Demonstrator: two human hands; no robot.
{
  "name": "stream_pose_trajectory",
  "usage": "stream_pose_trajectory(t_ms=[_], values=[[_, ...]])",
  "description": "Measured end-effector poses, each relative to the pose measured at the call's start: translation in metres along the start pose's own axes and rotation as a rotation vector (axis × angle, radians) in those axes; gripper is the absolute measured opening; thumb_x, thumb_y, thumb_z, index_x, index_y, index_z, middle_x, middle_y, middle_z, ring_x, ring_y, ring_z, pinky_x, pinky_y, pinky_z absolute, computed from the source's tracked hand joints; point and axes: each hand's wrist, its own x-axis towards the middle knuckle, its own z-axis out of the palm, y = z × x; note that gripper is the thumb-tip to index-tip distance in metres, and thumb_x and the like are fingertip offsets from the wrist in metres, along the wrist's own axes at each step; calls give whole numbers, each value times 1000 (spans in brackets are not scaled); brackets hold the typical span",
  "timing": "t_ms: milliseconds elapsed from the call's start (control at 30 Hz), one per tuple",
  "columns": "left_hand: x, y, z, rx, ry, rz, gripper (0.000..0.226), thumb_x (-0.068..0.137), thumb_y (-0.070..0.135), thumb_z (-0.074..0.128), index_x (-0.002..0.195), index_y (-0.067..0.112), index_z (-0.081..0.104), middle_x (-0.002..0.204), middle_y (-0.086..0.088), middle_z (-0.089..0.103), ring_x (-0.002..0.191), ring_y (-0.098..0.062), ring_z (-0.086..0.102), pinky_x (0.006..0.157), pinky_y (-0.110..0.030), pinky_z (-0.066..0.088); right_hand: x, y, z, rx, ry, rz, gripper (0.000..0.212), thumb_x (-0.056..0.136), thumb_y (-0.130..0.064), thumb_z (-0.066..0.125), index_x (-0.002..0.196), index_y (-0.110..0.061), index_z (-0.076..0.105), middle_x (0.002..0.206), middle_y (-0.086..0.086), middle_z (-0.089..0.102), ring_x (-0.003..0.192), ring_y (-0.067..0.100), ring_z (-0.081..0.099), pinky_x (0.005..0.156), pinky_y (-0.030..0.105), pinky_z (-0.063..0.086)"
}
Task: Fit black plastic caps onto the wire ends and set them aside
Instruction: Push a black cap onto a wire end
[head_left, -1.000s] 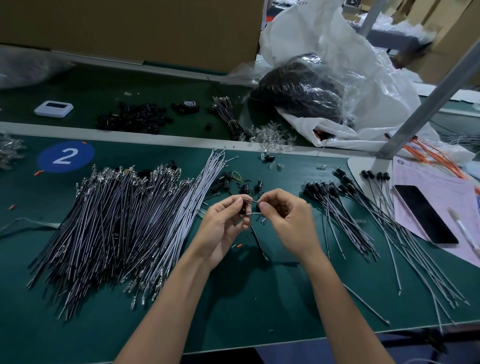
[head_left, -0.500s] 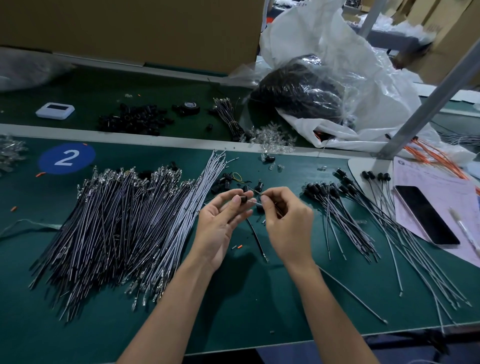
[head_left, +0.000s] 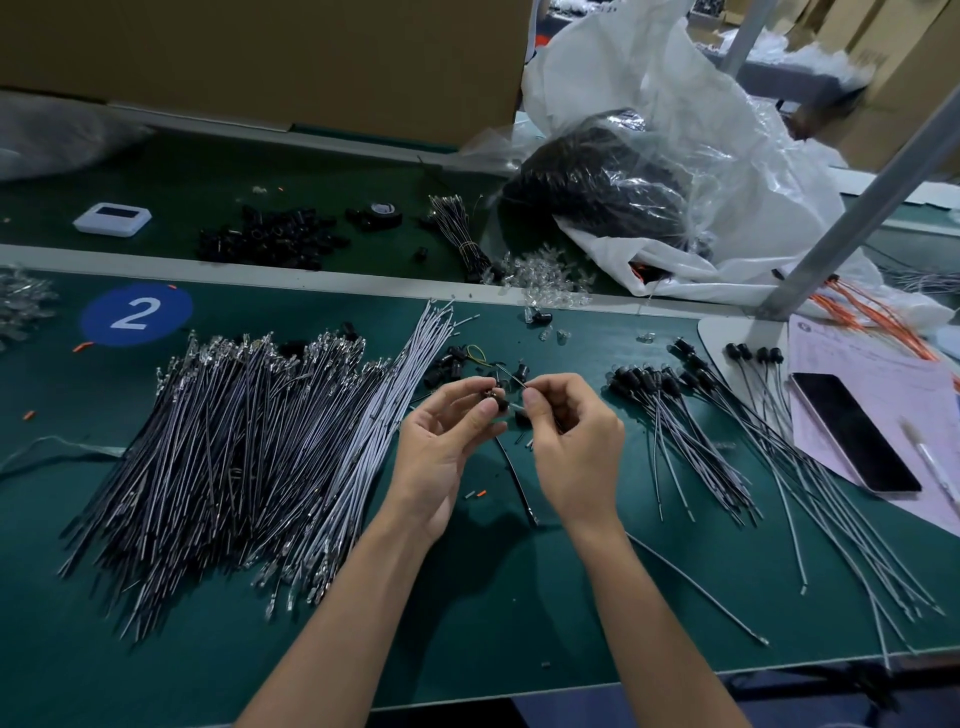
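My left hand pinches a small black plastic cap between thumb and fingertips, above the middle of the green mat. My right hand pinches the end of a thin wire right at the cap; the wire runs back under my right wrist to the lower right. A big heap of uncapped grey wires lies to the left. Capped wires lie fanned out to the right. Several loose black caps sit just beyond my hands.
A phone and a pen lie on paper sheets at the right edge. Beyond the pale divider strip are a pile of black parts, a white device, clear parts and a plastic bag. A metal post slants up on the right.
Both hands have shifted slightly away from me with the cap and the wire end. The left fingers have spread out more around the cap.
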Motion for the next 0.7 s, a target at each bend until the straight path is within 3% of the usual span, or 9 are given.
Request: stream_pose_trajectory(t_ms=[367,533,700], values=[[-1,-1,1,80,-15,30,21,64,11,76,85,16,79,87,-2,72,86,-14,67,76,-23,56,-3,-6,5,18,20,22,14,88,-3,66,82,-16,65,68,-14,63,63,0,60,62,13,46],[-2,-2,1,110,55,39,20,63,14,77,83,16,79,84,-6,74,77,-16,70,72,-23,56,-7,-7,7,103,38,157,20,92,-10,64,79,-25,63,70,-8,66,63,9,61,63,26,52],[0,-1,-2,62,115,43,20,61,16,79,81,17,80,82,-5,75,72,-15,70,69,-20,55,-7,-5,3,83,39,166,11,93,-9,62,84,-15,64,75,0,66,66,18,64,66,36,54]])
